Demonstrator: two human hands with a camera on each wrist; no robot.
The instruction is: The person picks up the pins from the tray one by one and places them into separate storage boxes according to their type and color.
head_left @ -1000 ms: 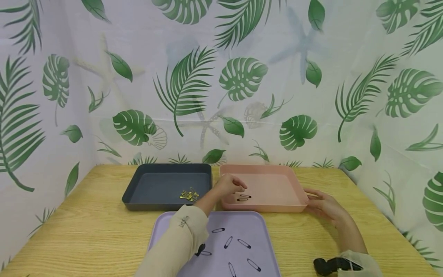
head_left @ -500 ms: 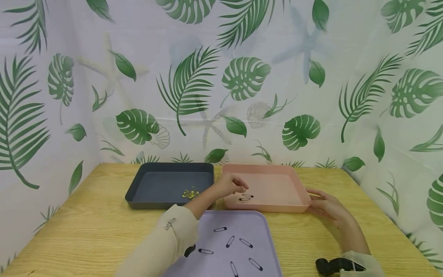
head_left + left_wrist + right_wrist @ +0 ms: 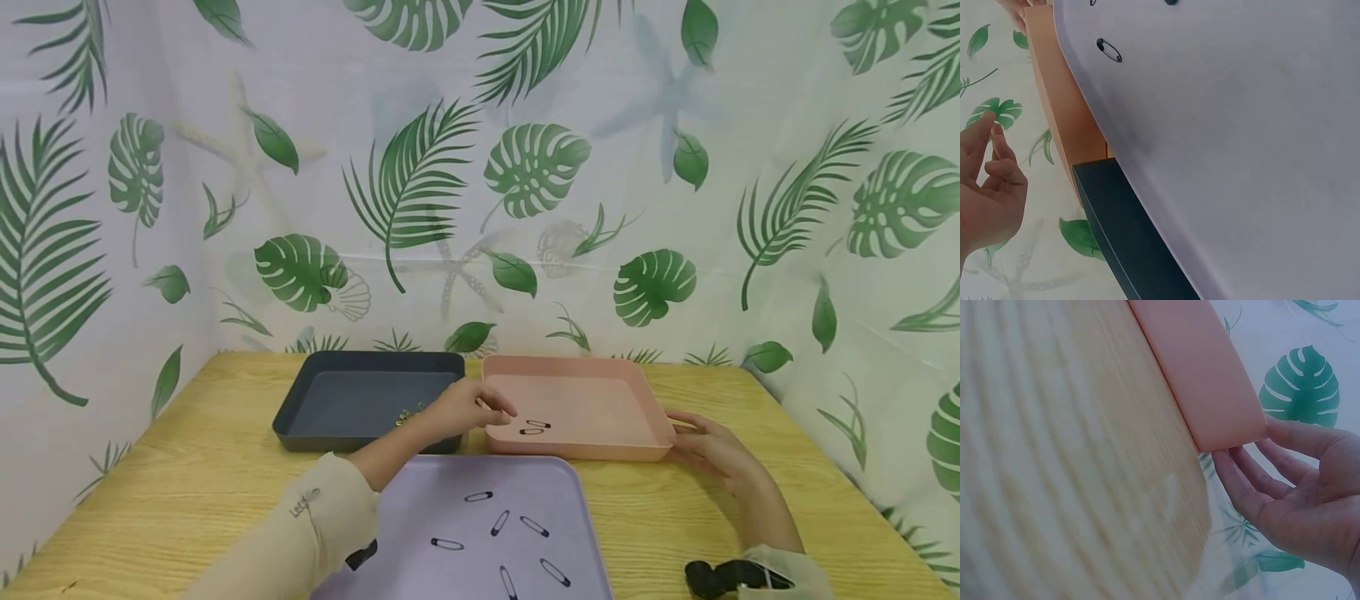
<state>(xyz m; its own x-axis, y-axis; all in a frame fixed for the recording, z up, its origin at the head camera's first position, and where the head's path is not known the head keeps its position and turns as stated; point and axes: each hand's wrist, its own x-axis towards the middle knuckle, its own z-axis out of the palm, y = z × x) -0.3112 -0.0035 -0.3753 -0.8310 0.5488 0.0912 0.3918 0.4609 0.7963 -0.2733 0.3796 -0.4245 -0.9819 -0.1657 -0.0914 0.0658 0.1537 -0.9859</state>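
My left hand (image 3: pixel 459 408) is above the gap between the dark tray and the pink tray, its fingertips over the pink tray's left side. Nothing shows between its loosely bent fingers in the left wrist view (image 3: pixel 991 187). Two black safety pins (image 3: pixel 534 428) lie in the pink tray (image 3: pixel 585 450) near its front left corner. At that tray's right end, my right hand (image 3: pixel 708 450) touches the outer wall with fairly straight fingers. The right wrist view shows the thumb and fingertips (image 3: pixel 1225 465) against the tray's corner.
A lilac tray (image 3: pixel 555 475) in front bears several black safety pins (image 3: pixel 534 526). Gold safety pins (image 3: pixel 408 414), partly hidden by my left arm, lie in the dark tray (image 3: pixel 300 442). Leaf-printed cloth (image 3: pixel 450 167) stands behind the wooden table (image 3: pixel 180 483).
My left hand has moved left, away from the two pins in the pink tray, and its forearm now covers some gold pins. The right hand stays at the pink tray. The head view has shifted slightly.
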